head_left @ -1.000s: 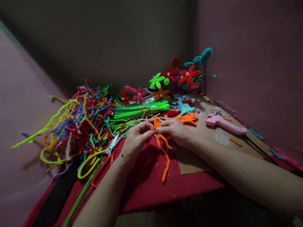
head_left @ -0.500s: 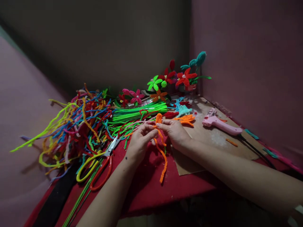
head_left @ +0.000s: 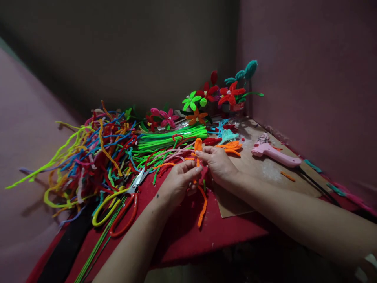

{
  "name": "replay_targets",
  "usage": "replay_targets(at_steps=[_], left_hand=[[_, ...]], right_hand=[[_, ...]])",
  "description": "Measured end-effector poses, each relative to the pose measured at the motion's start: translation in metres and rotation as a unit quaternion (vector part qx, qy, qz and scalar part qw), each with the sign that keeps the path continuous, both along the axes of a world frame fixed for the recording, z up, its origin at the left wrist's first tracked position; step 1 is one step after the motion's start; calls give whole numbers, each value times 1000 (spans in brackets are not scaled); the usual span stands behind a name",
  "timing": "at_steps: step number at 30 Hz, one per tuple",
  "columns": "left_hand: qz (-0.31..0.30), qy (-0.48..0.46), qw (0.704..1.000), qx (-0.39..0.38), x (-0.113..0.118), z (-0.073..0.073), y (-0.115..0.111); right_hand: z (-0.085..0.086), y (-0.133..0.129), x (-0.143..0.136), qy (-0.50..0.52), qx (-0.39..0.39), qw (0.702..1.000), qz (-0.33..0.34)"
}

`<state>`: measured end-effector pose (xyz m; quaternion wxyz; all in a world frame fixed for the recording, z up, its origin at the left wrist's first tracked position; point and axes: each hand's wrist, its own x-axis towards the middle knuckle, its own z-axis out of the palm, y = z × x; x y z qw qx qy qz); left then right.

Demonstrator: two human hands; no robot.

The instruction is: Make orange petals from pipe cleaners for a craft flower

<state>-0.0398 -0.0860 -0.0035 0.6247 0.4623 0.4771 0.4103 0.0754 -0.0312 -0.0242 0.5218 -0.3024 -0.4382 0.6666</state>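
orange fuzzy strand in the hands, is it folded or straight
Folded, at least at the top: the orange fuzzy strand makes a rounded loop sticking up from the right hand, and a loose end hangs below the left hand.

The left hand [head_left: 182, 180] had dropped from the base of the orange loop [head_left: 198, 144] to a pinch beneath it; below the loop, one orange tail [head_left: 204, 204] hung in view where two had dangled.
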Motion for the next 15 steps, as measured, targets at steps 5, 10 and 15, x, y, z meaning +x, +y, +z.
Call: replay_targets(at_steps=[5,10,15], left_hand=[[48,76,996,25,12,-1,-5],[36,193,978,74,3,3,-3],[79,234,956,160,-13,3,5]], right_hand=[[4,0,2,-17,-18,999,-23],[3,0,1,-23,-7,999,-27],[-3,2,0,-32,10,998,-46]])
